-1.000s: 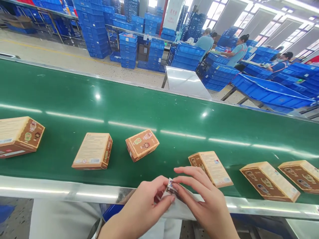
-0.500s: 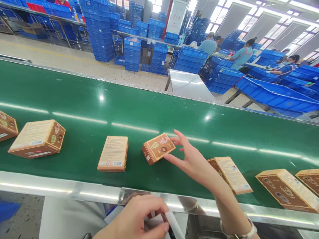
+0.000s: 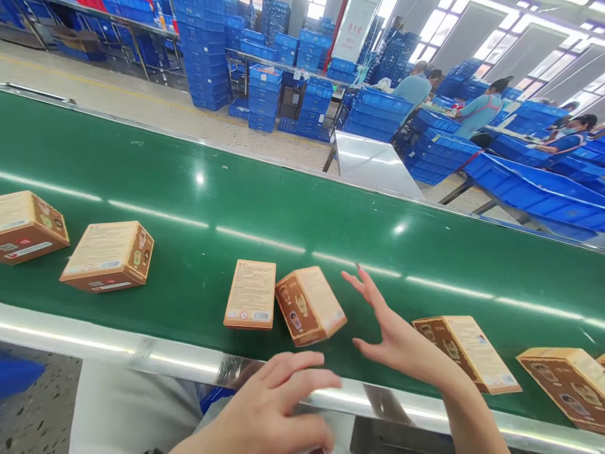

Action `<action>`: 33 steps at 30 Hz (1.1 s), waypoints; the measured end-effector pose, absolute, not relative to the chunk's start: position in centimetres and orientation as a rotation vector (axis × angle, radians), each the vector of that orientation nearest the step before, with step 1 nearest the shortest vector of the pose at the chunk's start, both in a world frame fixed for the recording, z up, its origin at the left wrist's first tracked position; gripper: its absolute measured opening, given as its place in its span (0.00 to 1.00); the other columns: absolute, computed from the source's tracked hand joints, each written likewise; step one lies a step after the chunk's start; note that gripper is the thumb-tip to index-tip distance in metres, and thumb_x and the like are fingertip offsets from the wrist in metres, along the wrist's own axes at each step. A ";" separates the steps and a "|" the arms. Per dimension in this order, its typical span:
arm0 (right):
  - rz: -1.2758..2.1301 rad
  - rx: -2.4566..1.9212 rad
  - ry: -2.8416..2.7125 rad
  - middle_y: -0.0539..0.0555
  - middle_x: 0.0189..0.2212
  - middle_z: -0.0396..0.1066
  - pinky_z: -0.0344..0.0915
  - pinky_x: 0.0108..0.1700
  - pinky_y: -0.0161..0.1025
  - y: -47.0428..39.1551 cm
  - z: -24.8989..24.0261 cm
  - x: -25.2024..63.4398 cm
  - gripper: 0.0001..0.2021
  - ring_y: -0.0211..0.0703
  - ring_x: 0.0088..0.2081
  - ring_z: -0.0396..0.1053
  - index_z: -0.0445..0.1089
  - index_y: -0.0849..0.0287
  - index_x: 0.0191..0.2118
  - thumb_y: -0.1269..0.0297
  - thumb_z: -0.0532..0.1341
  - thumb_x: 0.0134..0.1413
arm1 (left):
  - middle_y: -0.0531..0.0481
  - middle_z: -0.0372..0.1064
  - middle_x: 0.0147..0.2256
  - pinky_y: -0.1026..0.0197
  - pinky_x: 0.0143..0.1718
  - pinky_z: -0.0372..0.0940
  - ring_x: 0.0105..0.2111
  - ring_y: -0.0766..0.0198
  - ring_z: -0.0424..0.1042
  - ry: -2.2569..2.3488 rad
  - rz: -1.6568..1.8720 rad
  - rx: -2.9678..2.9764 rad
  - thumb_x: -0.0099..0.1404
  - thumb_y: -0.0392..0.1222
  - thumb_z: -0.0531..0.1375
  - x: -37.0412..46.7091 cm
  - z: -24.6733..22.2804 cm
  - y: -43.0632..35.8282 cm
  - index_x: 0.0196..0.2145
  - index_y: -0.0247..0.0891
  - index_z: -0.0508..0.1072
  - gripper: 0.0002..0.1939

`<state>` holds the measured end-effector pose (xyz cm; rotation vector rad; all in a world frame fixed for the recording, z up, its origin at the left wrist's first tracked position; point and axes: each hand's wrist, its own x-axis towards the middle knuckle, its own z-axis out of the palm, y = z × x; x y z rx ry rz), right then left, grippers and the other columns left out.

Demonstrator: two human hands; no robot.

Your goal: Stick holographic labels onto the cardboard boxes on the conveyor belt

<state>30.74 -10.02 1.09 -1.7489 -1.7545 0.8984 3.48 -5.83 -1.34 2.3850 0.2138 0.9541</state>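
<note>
Just right of a small brown and cream carton (image 3: 309,304), my right hand (image 3: 385,328) hovers over the belt with thumb and fingers spread, touching nothing. That carton lies tilted, a little blurred, with cartoon figures on its brown side. Close to its left, a second carton (image 3: 251,293) lies with its printed text and barcode upward. My left hand (image 3: 283,400) is over the metal edge nearest me, fingers apart and partly blurred; I see nothing held in it. A dark bit by its lower fingers is too hidden to name.
The green conveyor belt (image 3: 155,164) runs across the view, with a metal rail (image 3: 189,366) in front. More cartons lie left (image 3: 111,255) and right (image 3: 467,353). Beyond are a steel table (image 3: 373,161), stacked blue crates (image 3: 203,57) and several seated people.
The carton by my right hand has turned over and is released, nearer its left neighbour. My left hand has opened, and the white strip it held is gone from its fingers. Cartons shifted rightward.
</note>
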 end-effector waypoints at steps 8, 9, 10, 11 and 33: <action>0.849 -1.565 -0.966 0.59 0.59 0.71 0.70 0.58 0.54 -10.1 0.7 28.9 0.16 0.54 0.58 0.71 0.74 0.52 0.46 0.46 0.63 0.61 | 0.40 0.55 0.69 0.48 0.70 0.51 0.70 0.46 0.51 0.295 0.523 2.691 0.64 0.29 0.59 5.2 -0.8 -5.2 0.31 0.36 0.73 0.06; 0.904 -1.545 -0.905 0.60 0.59 0.72 0.71 0.57 0.53 -9.3 0.9 28.1 0.18 0.54 0.56 0.72 0.75 0.54 0.42 0.44 0.65 0.59 | 0.38 0.56 0.69 0.49 0.70 0.50 0.70 0.46 0.52 0.280 0.515 2.707 0.63 0.30 0.59 5.5 -0.9 -5.3 0.31 0.35 0.74 0.05; 0.963 -1.530 -0.862 0.60 0.58 0.72 0.71 0.56 0.52 -8.6 1.0 27.4 0.19 0.54 0.56 0.72 0.75 0.55 0.38 0.43 0.66 0.57 | 0.37 0.55 0.69 0.49 0.71 0.49 0.70 0.45 0.52 0.266 0.506 2.724 0.63 0.31 0.60 5.7 -0.9 -5.4 0.31 0.35 0.74 0.04; 1.022 -1.522 -0.831 0.60 0.57 0.73 0.71 0.56 0.51 -8.1 1.1 26.8 0.20 0.55 0.55 0.72 0.75 0.56 0.36 0.42 0.67 0.54 | 0.36 0.56 0.69 0.48 0.71 0.49 0.70 0.44 0.52 0.253 0.497 2.741 0.63 0.32 0.60 6.0 -0.9 -5.5 0.31 0.34 0.74 0.04; 0.683 -1.796 -0.758 0.60 0.38 0.80 0.75 0.37 0.46 -8.7 1.0 24.3 0.23 0.53 0.36 0.77 0.71 0.55 0.29 0.38 0.67 0.47 | 0.32 0.61 0.66 0.51 0.71 0.45 0.67 0.44 0.60 0.139 0.493 2.855 0.66 0.40 0.59 9.4 -0.7 -6.3 0.42 0.29 0.79 0.13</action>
